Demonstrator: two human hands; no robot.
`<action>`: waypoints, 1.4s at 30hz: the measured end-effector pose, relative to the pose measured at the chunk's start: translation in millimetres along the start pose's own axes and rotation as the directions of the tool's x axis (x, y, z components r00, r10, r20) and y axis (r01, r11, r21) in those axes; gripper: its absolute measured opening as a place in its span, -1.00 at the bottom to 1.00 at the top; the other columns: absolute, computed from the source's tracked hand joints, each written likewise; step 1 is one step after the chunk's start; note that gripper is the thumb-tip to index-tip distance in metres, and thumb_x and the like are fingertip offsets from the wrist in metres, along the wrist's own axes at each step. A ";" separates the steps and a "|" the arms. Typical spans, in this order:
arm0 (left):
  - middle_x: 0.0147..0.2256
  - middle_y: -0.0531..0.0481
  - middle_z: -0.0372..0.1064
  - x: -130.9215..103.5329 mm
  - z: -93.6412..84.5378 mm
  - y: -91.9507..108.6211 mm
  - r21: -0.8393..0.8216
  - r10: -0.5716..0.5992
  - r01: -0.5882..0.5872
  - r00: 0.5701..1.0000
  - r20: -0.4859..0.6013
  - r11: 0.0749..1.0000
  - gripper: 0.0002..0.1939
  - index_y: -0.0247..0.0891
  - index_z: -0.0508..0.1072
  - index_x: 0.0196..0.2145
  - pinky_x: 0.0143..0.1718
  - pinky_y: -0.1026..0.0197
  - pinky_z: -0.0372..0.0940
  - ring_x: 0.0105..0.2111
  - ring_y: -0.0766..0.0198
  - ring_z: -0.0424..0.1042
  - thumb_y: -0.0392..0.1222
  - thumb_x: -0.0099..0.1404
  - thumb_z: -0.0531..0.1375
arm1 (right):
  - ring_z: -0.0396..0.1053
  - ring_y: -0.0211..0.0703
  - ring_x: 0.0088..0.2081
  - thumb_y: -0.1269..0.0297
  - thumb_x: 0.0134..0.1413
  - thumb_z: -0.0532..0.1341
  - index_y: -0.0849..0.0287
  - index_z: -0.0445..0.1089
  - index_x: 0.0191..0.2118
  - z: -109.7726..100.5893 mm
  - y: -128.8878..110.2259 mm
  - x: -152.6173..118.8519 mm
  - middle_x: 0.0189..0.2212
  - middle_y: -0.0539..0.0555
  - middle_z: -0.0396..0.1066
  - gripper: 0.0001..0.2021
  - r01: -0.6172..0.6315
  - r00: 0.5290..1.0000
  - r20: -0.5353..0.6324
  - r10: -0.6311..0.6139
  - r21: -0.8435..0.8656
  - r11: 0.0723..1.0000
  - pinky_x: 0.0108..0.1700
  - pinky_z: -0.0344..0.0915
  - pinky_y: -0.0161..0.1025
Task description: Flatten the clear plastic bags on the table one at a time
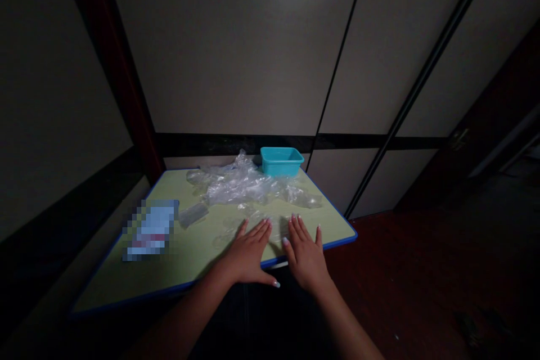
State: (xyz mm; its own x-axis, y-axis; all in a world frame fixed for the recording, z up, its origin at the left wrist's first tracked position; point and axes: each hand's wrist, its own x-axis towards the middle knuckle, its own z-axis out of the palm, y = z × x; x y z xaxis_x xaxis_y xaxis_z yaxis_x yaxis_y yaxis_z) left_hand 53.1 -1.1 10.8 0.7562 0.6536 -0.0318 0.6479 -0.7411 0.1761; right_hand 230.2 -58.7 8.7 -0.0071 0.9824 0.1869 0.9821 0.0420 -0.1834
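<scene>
Near the front edge of the table (139, 278), my left hand (248, 250) lies palm down with its fingers stretched out and the thumb spread. My right hand (307, 256) is beside it on the right, also palm down with the fingers apart. Under and between the fingertips is a thin, clear plastic bag (230, 233), flat on the tabletop and hard to make out. Behind it spreads a crumpled heap of clear plastic bags (240, 183).
A turquoise plastic basket (282, 166) stands at the back right of the table. To the left are a blurred blue and white packet (152, 228) and a small folded piece of clear plastic (194, 215). Cabinet panels (244, 56) rise behind the table.
</scene>
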 end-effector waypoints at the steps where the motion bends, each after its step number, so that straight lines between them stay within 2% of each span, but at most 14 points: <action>1: 0.32 -0.29 -0.34 -0.1 -0.8 0.5 0.002 -0.005 0.005 1.000 0.004 1.000 0.24 -0.34 -0.18 0.32 0.24 -0.19 -0.48 0.31 -0.07 -0.31 0.44 -0.11 0.19 | -0.26 -0.11 0.33 0.09 0.30 -0.21 0.19 -0.09 0.32 -1.5 -4.2 6.1 0.32 0.12 -0.19 -0.45 0.036 0.999 0.022 -0.036 0.017 0.999 0.27 -0.49 0.18; 4: 0.32 -0.29 -0.34 -0.2 -1.3 0.7 0.007 -0.010 0.010 1.000 0.013 1.000 0.21 -0.34 -0.12 0.31 0.25 -0.19 -0.48 0.31 -0.06 -0.31 0.42 -0.10 0.20 | -0.20 -0.12 0.32 0.08 0.30 -0.23 0.18 -0.08 0.32 -1.6 -8.0 24.9 0.31 0.12 -0.15 -0.45 0.081 0.993 0.086 -0.084 0.040 0.996 0.27 -0.45 0.18; 8: 0.32 -0.27 -0.36 0.0 -0.1 -0.5 0.003 -0.002 0.002 1.000 0.011 1.000 0.21 -0.33 -0.16 0.32 0.25 -0.18 -0.46 0.31 -0.07 -0.32 0.43 -0.08 0.18 | -0.20 -0.12 0.32 0.06 0.30 -0.25 0.20 -0.13 0.32 3.6 9.1 40.7 0.31 0.14 -0.13 -0.43 0.031 0.988 0.153 -0.030 -0.004 1.000 0.26 -0.36 0.19; 14: 0.32 -0.26 -0.40 0.7 3.2 -2.3 0.003 -0.015 0.015 1.000 0.021 1.000 0.24 -0.34 -0.24 0.33 0.25 -0.16 -0.46 0.31 -0.04 -0.35 0.44 -0.08 0.17 | -0.28 -0.11 0.34 -0.01 0.28 -0.27 0.23 -0.25 0.34 5.1 35.1 43.5 0.34 0.14 -0.24 -0.37 -0.052 0.978 0.196 0.066 -0.077 0.996 0.26 -0.38 0.19; 18: 0.32 -0.25 -0.39 0.6 6.3 -4.0 0.003 -0.005 0.005 1.000 -0.012 1.000 0.23 -0.29 -0.26 0.33 0.25 -0.14 -0.46 0.31 -0.03 -0.34 0.45 -0.06 0.15 | -0.32 -0.12 0.34 -0.05 0.26 -0.30 0.21 -0.28 0.35 6.5 36.5 44.0 0.34 0.11 -0.29 -0.35 -0.062 0.976 0.203 0.078 -0.086 0.994 0.25 -0.39 0.21; 22: 0.32 -0.26 -0.39 -0.7 3.5 -3.2 0.001 -0.016 0.016 1.000 -0.009 1.000 0.21 -0.33 -0.25 0.33 0.25 -0.14 -0.43 0.32 -0.01 -0.32 0.48 -0.03 0.10 | -0.35 -0.14 0.34 -0.04 0.25 -0.30 0.21 -0.29 0.35 9.5 36.5 45.6 0.35 0.06 -0.32 -0.35 -0.065 0.974 0.211 0.084 -0.096 0.993 0.25 -0.38 0.22; 24: 0.32 -0.25 -0.38 -1.5 -0.6 0.2 0.003 -0.037 0.037 0.999 -0.023 0.999 0.10 -0.34 -0.23 0.33 0.26 -0.14 -0.43 0.32 0.03 -0.31 0.44 0.09 0.04 | -0.36 -0.15 0.34 -0.01 0.25 -0.30 0.19 -0.31 0.35 11.0 37.2 46.3 0.35 0.04 -0.34 -0.36 -0.073 0.972 0.216 0.095 -0.106 0.992 0.25 -0.37 0.22; 28: 0.33 -0.14 -0.33 0.4 -9.8 17.6 0.002 -0.033 0.033 0.992 -0.121 0.999 -0.26 -0.29 -0.16 0.32 0.27 -0.10 -0.43 0.32 0.18 -0.31 0.21 0.36 -0.16 | -0.43 -0.12 0.34 0.05 0.26 -0.30 0.15 -0.35 0.35 12.7 37.7 47.8 0.36 0.03 -0.40 -0.39 -0.097 0.965 0.228 0.129 -0.145 0.985 0.25 -0.34 0.21; 31: 0.33 -0.10 -0.33 10.6 -12.9 36.6 -0.046 0.030 -0.036 0.991 -0.129 0.998 -0.31 -0.28 -0.14 0.32 0.28 -0.08 -0.37 0.32 0.21 -0.31 0.19 0.39 -0.25 | -0.47 -0.10 0.34 0.08 0.27 -0.30 0.15 -0.38 0.35 11.9 37.2 48.6 0.36 0.04 -0.44 -0.40 -0.099 0.958 0.250 0.143 -0.180 0.979 0.24 -0.31 0.22; 35: 0.33 -0.16 -0.33 35.9 -9.4 55.3 -0.123 0.020 -0.034 0.993 -0.112 0.992 -0.25 -0.38 -0.14 0.31 0.28 -0.06 -0.30 0.32 0.18 -0.30 0.22 0.38 -0.33 | -0.50 -0.08 0.34 0.15 0.25 -0.22 0.16 -0.38 0.35 8.9 37.8 47.5 0.36 0.04 -0.48 -0.40 -0.059 0.949 0.287 0.129 -0.240 0.969 0.23 -0.25 0.22; 38: 0.33 -0.21 -0.36 53.3 -3.5 60.7 -0.180 -0.019 0.006 0.997 -0.070 0.984 -0.22 -0.45 -0.19 0.31 0.27 -0.05 -0.23 0.32 0.14 -0.30 0.22 0.37 -0.40 | -0.51 -0.06 0.34 0.24 0.21 -0.13 0.16 -0.36 0.35 6.9 39.1 45.5 0.36 0.05 -0.52 -0.37 -0.016 0.947 0.303 0.103 -0.275 0.961 0.23 -0.21 0.22; 42: 0.33 -0.27 -0.41 62.2 5.0 60.2 -0.213 -0.076 0.059 0.995 -0.071 0.975 -0.15 -0.54 -0.27 0.31 0.26 -0.04 -0.21 0.32 0.09 -0.33 0.25 0.35 -0.40 | -0.50 -0.07 0.34 0.25 0.22 -0.16 0.16 -0.37 0.35 5.0 38.7 44.2 0.36 0.06 -0.51 -0.38 -0.005 0.949 0.301 0.094 -0.283 0.959 0.23 -0.22 0.22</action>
State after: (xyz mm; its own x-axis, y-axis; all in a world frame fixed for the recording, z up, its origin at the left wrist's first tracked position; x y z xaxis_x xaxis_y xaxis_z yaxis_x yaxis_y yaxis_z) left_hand 139.5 -5.8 14.5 0.6966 0.7170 0.0245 0.6571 -0.6513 0.3795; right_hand 266.9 -12.7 5.1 0.0290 0.9911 -0.1301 0.9953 -0.0165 0.0958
